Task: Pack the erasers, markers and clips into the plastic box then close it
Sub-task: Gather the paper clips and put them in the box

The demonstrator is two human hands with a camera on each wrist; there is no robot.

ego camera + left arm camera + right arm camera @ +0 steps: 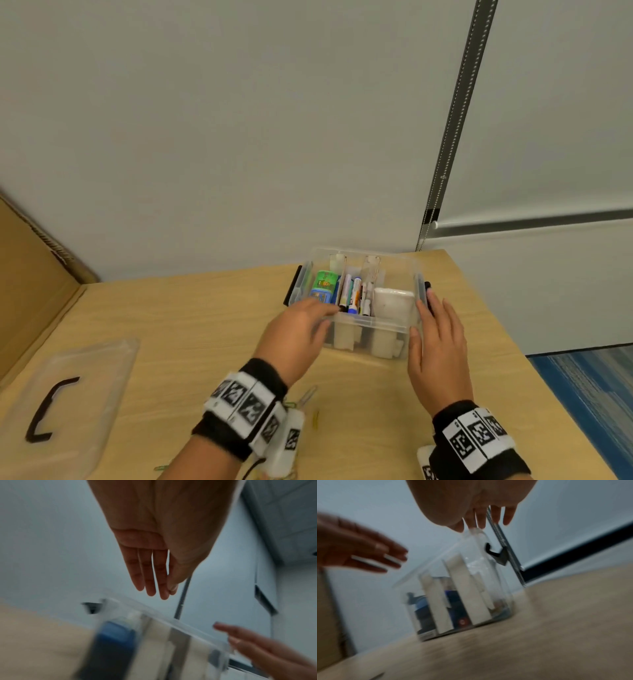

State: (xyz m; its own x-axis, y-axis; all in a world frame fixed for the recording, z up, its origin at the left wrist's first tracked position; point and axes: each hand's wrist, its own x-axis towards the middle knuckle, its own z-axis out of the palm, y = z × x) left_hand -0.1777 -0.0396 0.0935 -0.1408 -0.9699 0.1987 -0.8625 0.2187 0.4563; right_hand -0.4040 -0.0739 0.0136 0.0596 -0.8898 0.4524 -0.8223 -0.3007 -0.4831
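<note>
The clear plastic box (368,323) stands open near the table's far edge. It holds a green and blue eraser (323,286), several markers (354,294) and a white eraser (392,303). My left hand (322,315) hovers over the box's front left corner with its fingers (150,574) straight and empty. My right hand (424,315) lies flat along the box's right wall by the black latch (427,286), fingertips (481,520) touching the rim. The box (462,588) is blurred in both wrist views. Loose clips (315,419) lie on the table by my left wrist.
The clear lid (68,370) with a black handle (44,411) lies flat at the table's (205,325) left front. A cardboard panel (30,274) leans at the far left. A green clip (162,467) lies near the front edge. A wall rises just behind the box.
</note>
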